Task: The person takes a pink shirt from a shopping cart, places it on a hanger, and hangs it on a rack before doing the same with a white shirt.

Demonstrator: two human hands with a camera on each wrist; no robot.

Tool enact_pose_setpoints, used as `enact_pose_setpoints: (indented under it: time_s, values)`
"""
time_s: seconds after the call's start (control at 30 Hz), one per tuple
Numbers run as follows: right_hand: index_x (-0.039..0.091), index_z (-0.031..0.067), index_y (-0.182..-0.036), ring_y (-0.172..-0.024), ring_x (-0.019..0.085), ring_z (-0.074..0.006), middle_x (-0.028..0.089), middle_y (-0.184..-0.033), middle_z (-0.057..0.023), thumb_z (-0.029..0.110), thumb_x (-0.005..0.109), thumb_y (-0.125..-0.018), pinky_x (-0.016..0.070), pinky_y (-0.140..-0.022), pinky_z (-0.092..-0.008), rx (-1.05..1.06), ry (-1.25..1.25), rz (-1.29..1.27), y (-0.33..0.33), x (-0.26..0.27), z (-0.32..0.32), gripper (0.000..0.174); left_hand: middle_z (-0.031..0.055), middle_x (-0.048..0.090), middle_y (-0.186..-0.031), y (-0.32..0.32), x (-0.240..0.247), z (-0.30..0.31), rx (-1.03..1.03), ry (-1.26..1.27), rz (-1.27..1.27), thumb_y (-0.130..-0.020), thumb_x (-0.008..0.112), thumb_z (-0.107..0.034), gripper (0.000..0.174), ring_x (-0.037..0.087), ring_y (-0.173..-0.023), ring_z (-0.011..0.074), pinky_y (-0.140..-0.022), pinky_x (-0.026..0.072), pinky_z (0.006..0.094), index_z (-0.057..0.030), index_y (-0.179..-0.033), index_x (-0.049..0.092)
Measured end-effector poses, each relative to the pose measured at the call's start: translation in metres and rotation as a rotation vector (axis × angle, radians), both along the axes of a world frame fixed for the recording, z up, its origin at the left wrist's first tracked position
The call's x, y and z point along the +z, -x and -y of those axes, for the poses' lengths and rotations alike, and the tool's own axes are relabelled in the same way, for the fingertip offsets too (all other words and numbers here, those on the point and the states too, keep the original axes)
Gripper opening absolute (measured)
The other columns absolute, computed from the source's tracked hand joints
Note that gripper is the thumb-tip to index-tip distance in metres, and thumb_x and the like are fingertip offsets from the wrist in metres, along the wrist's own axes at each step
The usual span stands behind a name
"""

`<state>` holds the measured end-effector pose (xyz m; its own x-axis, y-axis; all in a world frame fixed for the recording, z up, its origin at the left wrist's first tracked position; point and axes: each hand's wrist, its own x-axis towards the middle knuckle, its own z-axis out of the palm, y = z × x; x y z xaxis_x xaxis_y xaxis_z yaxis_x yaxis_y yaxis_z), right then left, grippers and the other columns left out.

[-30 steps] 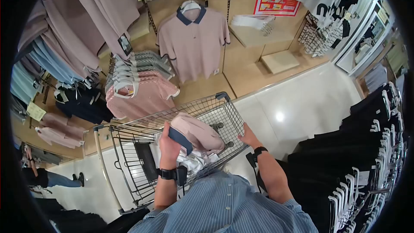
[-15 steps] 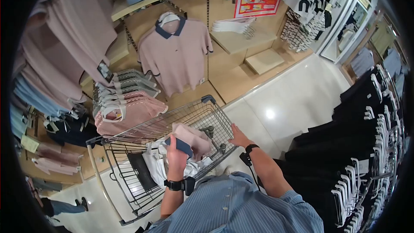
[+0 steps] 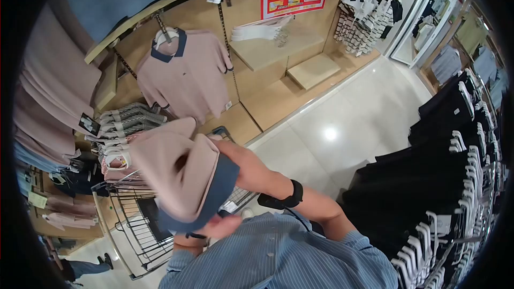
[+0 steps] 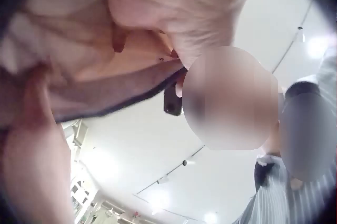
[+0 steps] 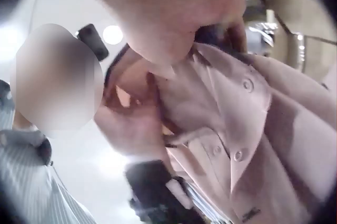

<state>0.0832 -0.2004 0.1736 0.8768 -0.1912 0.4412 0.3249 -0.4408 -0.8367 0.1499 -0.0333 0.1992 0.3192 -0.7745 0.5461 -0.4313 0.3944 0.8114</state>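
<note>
A pink polo shirt [image 3: 166,179] with a navy collar [image 3: 222,179] is raised above the shopping cart, slightly blurred in the head view. My right hand [image 3: 241,163] grips it at the far side of the collar. Nearer my body, my left hand [image 3: 222,227] holds the collar's other side, its fingers partly covered by the cloth. In the right wrist view, the buttoned placket [image 5: 239,124] hangs below my right hand [image 5: 174,13], with my left hand [image 5: 134,132] across from it.
The wire shopping cart [image 3: 126,219] stands under the shirt. A matching polo shirt [image 3: 187,77] hangs on the wall display, beside hanging striped shirts [image 3: 131,120]. Racks of black garments [image 3: 396,182] line the right side. A person's legs [image 3: 88,268] show at lower left.
My left hand has lifted the pink polo shirt up from the cart. My right hand has left the cart's edge and taken hold of the collar. The head view has shifted right.
</note>
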Motion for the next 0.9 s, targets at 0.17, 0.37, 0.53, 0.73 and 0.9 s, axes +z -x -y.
enact_pose_setpoints:
  time_s: [0.17,0.37,0.53,0.73,0.9]
  values:
    - [0.052,-0.0006,-0.124,-0.100,0.065,-0.0251,0.066,-0.107,-0.0159,0.006,0.053,-0.081,0.0491,-0.088,-0.0327,-0.357,-0.159,0.401,0.086,0.086,0.108,0.044,0.0086,0.060,-0.110,0.018,0.079,0.092,0.007,0.048,0.313,-0.080,0.068,0.000,0.043,0.060,-0.095,0.0170,-0.082,0.0480,0.0279,0.0017,-0.120,0.053]
    - [0.055,-0.0055,-0.115,-0.086,0.063,-0.0172,0.066,-0.095,-0.0115,0.002,0.054,-0.087,0.0482,-0.084,-0.0269,-0.829,-0.096,0.776,0.173,0.145,0.226,0.029,0.0078,0.066,-0.100,0.057,0.115,0.217,0.213,0.069,0.196,-0.078,0.070,0.000,0.033,0.063,-0.089,0.0159,-0.075,0.0501,0.0266,0.0026,-0.110,0.062]
    - [0.055,-0.0056,-0.114,-0.087,0.063,-0.0156,0.066,-0.093,-0.0114,-0.008,0.053,-0.082,0.0484,-0.083,-0.0256,-0.971,-0.027,0.733,0.206,0.138,0.285,0.032,0.0053,0.067,-0.089,0.061,0.113,0.312,0.282,-0.002,0.005,-0.083,0.071,-0.010,0.024,0.060,-0.080,0.0102,-0.071,0.0486,0.0244,0.0049,-0.101,0.064]
    - [0.063,-0.0016,-0.106,-0.090,0.062,-0.0114,0.067,-0.096,-0.0076,-0.012,0.051,-0.077,0.0455,-0.083,-0.0221,-1.019,0.016,0.416,0.189,0.128,0.344,0.033,0.0081,0.067,-0.089,-0.001,0.067,0.379,0.132,-0.415,-0.006,-0.090,0.064,-0.029,0.035,0.059,-0.081,0.0126,-0.074,0.0478,0.0283,0.0016,-0.106,0.063]
    - [0.063,-0.0010,-0.105,-0.079,0.063,-0.0109,0.068,-0.087,-0.0066,-0.010,0.051,-0.074,0.0493,-0.073,-0.0239,-1.031,0.077,0.238,0.155,0.117,0.368,0.035,0.0067,0.066,-0.084,-0.023,-0.038,0.415,-0.326,-0.354,0.277,-0.090,0.063,-0.032,0.032,0.063,-0.077,0.0216,-0.073,0.0498,0.0317,-0.0045,-0.107,0.065]
